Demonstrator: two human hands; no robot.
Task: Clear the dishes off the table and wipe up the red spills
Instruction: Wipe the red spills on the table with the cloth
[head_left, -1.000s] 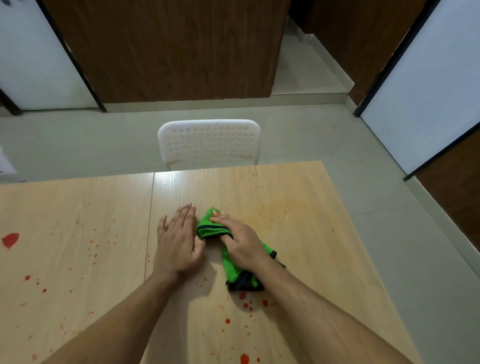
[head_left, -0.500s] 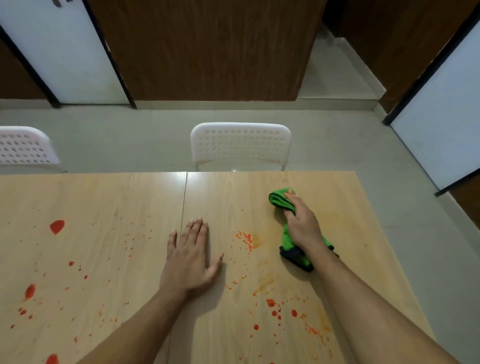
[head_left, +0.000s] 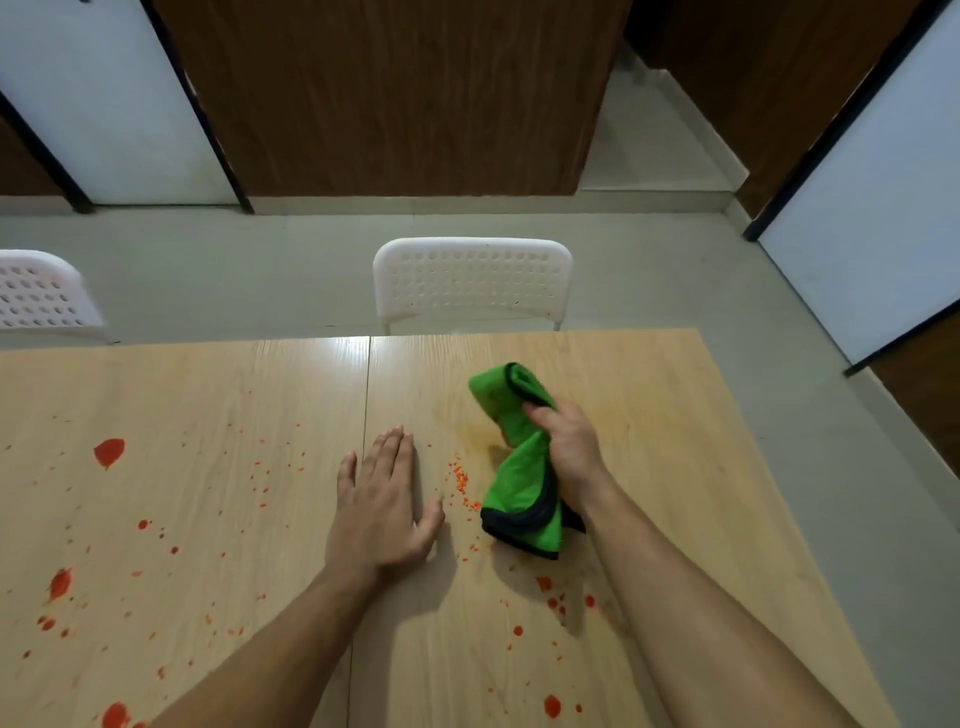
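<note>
My right hand (head_left: 569, 457) grips a bunched green cloth with a dark hem (head_left: 519, 467); the cloth's lower end touches the wooden table (head_left: 675, 467) right of the centre seam. My left hand (head_left: 382, 506) lies flat on the table just left of the cloth, fingers straight and together. Red spills dot the wood: a fine orange-red spatter (head_left: 460, 480) between my hands, a cluster of drops (head_left: 558, 597) below the cloth, and larger blots at the left (head_left: 109, 451). No dishes are in view.
A white perforated chair (head_left: 471, 280) stands at the table's far edge, and a second one (head_left: 36, 293) at far left. The table's right edge runs diagonally past my right forearm. Grey floor, wooden panels and white doors lie beyond.
My right hand has drawn the cloth back toward the left, nearer my left hand, and lifted its upper part off the wood. My left hand stays flat in place.
</note>
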